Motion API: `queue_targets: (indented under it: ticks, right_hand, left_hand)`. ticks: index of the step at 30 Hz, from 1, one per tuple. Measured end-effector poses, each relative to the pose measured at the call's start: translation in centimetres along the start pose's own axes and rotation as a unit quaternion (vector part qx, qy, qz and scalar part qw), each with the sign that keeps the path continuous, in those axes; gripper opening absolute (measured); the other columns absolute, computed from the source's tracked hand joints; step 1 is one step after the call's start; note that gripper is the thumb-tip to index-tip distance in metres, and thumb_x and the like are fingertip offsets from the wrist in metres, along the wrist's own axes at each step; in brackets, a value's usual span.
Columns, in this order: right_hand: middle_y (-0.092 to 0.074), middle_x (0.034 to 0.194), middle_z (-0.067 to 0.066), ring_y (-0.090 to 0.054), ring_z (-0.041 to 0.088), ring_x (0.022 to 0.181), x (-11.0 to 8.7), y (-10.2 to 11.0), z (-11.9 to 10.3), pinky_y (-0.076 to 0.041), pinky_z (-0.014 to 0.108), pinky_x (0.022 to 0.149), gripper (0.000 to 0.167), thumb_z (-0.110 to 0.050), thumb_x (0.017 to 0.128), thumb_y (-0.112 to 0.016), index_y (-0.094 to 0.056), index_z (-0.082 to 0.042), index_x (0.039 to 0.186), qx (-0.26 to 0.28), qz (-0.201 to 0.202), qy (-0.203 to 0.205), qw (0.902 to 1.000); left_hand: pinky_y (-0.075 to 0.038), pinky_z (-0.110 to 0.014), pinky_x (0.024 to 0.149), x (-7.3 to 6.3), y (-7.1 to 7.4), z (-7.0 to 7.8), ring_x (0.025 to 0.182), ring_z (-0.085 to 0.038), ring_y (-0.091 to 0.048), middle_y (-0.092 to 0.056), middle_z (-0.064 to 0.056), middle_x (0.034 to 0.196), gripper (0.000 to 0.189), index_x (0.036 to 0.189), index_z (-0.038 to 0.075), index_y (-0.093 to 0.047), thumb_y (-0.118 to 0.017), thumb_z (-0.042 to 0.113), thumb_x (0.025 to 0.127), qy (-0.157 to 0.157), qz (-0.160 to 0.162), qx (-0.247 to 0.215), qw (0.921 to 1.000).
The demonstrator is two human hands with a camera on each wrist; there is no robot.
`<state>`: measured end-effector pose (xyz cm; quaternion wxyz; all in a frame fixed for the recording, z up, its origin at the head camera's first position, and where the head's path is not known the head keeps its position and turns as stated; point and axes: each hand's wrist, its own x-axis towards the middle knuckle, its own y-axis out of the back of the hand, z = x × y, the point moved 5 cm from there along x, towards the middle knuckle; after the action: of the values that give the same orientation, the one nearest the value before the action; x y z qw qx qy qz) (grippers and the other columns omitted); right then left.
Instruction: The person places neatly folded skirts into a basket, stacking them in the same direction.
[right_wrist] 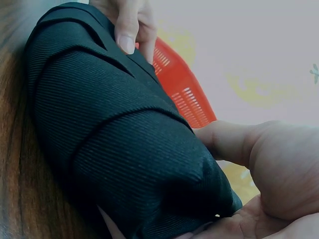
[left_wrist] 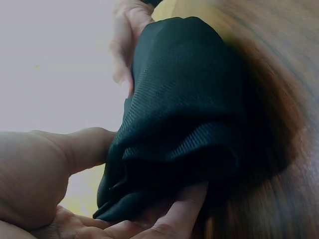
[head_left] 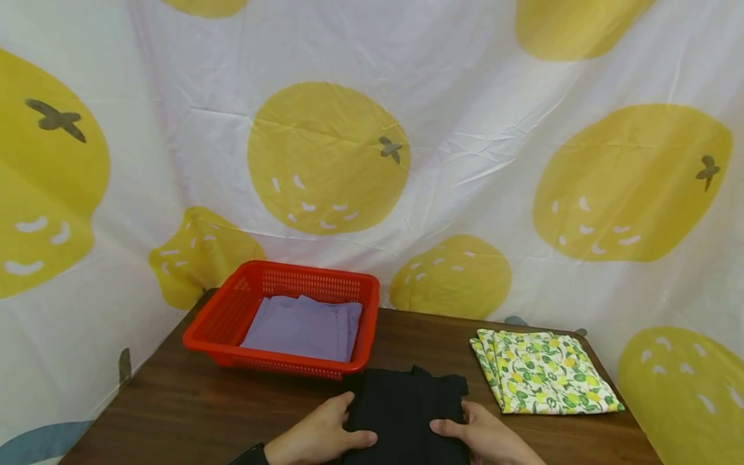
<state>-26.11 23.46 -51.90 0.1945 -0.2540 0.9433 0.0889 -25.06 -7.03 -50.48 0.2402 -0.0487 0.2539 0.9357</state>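
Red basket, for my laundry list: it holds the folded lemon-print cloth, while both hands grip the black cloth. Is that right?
Not quite: the head view shows a light purple cloth in the red basket; the lemon-print cloth lies on the table. The left hand and right hand do grip the black cloth.

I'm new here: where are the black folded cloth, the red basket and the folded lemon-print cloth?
Black folded cloth (head_left: 401, 408): head view, middle of its upper face.
Red basket (head_left: 279, 361): head view, its near rim.
Folded lemon-print cloth (head_left: 549, 376): head view, middle of its top.
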Motion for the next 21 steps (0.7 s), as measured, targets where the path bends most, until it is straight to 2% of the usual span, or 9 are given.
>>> queue_targets:
  ticks: [5, 12, 18, 21]
  right_hand:
    - [-0.077, 0.143, 0.013, -0.08, 0.021, 0.12, 0.2, 0.3, 0.2, -0.069, 0.039, 0.103, 0.066, -0.026, 0.118, -0.071, -0.043, 0.012, 0.165, -0.013, 0.002, 0.006, 0.9999]
    - [-0.08, 0.139, 0.006, -0.077, 0.015, 0.12, -0.1, 1.2, 0.1, -0.066, 0.036, 0.103, 0.058, -0.028, 0.117, -0.072, -0.055, 0.01, 0.157, -0.069, 0.032, 0.023, 0.9968]
    - [-0.081, 0.141, 0.006, -0.078, 0.018, 0.123, -0.8, 1.5, -0.5, -0.067, 0.041, 0.106, 0.064, -0.03, 0.117, -0.073, -0.051, 0.012, 0.161, -0.062, 0.047, 0.021, 0.9968]
    - [-0.079, 0.145, 0.009, -0.079, 0.018, 0.123, -1.1, 1.8, -0.7, -0.068, 0.041, 0.105, 0.071, -0.031, 0.118, -0.072, -0.044, 0.015, 0.164, -0.044, 0.053, 0.019, 0.9975]
  left_hand:
    - [-0.05, -0.075, 0.125, 0.3, 0.0, 0.2, 0.15, -0.05, -0.064, -0.062, -0.033, 0.165, 0.089, 0.167, -0.016, -0.045, -0.088, 0.03, 0.105, -0.009, -0.002, -0.005, 0.9999]
    - [-0.043, -0.079, 0.129, 0.6, -0.2, 1.3, 0.158, -0.054, -0.056, -0.054, -0.034, 0.172, 0.092, 0.171, -0.013, -0.042, -0.09, 0.028, 0.104, -0.018, 0.015, -0.021, 0.9995]
    - [-0.049, -0.073, 0.127, 0.9, -0.3, 2.5, 0.152, -0.044, -0.062, -0.063, -0.022, 0.168, 0.083, 0.172, -0.004, -0.046, -0.089, 0.021, 0.105, -0.053, 0.0, -0.082, 0.9952]
    - [-0.054, -0.067, 0.125, 1.1, -0.4, 3.2, 0.152, -0.041, -0.064, -0.062, -0.022, 0.169, 0.084, 0.174, -0.006, -0.042, -0.087, 0.016, 0.107, -0.067, -0.017, -0.12, 0.9904]
